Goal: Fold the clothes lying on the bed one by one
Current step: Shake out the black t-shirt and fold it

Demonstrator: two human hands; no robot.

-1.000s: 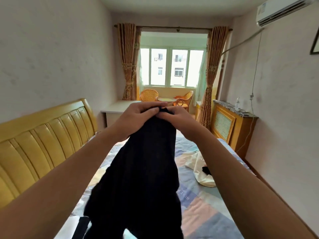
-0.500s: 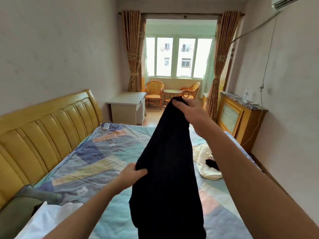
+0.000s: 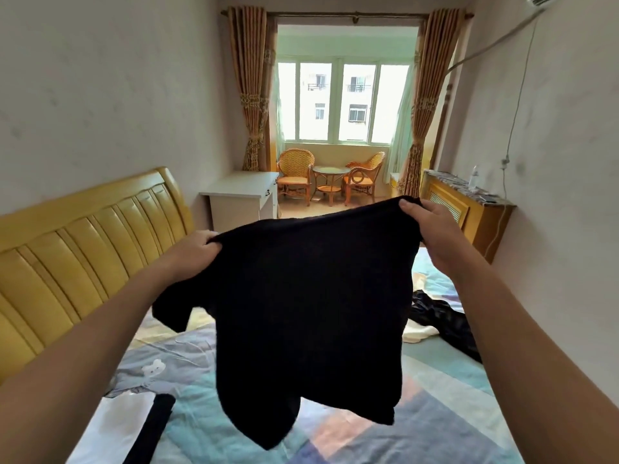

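Nearest, at the near left of the bed (image 3: 452, 416), a white garment (image 3: 124, 423) lies flat with a black strip of cloth (image 3: 152, 430) across it. Above the patchwork sheet both forearms reach forward and upward, spread apart, holding a black T-shirt (image 3: 311, 306) up in the air, clear of the bed. The left hand (image 3: 192, 251) has its grip closed on the shirt's upper left edge, fingers curled over the cloth, knuckles toward the camera. The right hand (image 3: 432, 226) sits higher and farther right, its grip pinching the upper right corner with the thumb on the near face of the cloth. The shirt hangs spread between them, top edge slanting up to the right, one short sleeve drooping at the left. To the right, behind the shirt, a dark garment (image 3: 442, 321) lies on a cream one (image 3: 417, 334). Farther left stands the yellow headboard (image 3: 83, 249), then a white bench (image 3: 239, 195), and farthest two wicker chairs (image 3: 296, 170) under the window (image 3: 341, 102).
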